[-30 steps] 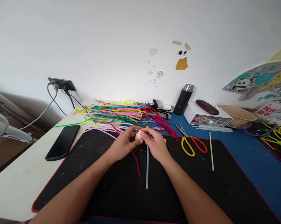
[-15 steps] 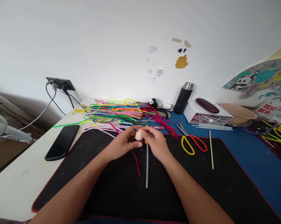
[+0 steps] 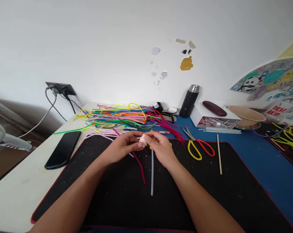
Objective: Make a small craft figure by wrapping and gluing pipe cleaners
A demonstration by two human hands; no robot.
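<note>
My left hand [image 3: 122, 147] and my right hand [image 3: 161, 147] meet over the far part of the black mat [image 3: 88, 181]. Both pinch a small cream-coloured lump [image 3: 143, 140] with a bit of orange at its top. Fingers of both hands are curled round it. Below the hands a clear glue stick [image 3: 151, 171] and a dark pink pipe cleaner [image 3: 139, 165] lie on the mat. A heap of coloured pipe cleaners [image 3: 119, 118] lies just beyond the hands.
Yellow-and-red scissors [image 3: 197, 147] and a thin wooden stick [image 3: 218, 153] lie right of the hands. A black phone [image 3: 63, 149] rests at left. At the back stand a black flask [image 3: 189, 101], a white box [image 3: 216, 118] and a tan bowl [image 3: 246, 115].
Both hands stay on the small lump and have shifted their fingers on it slightly. The view has drifted a little to the right.
</note>
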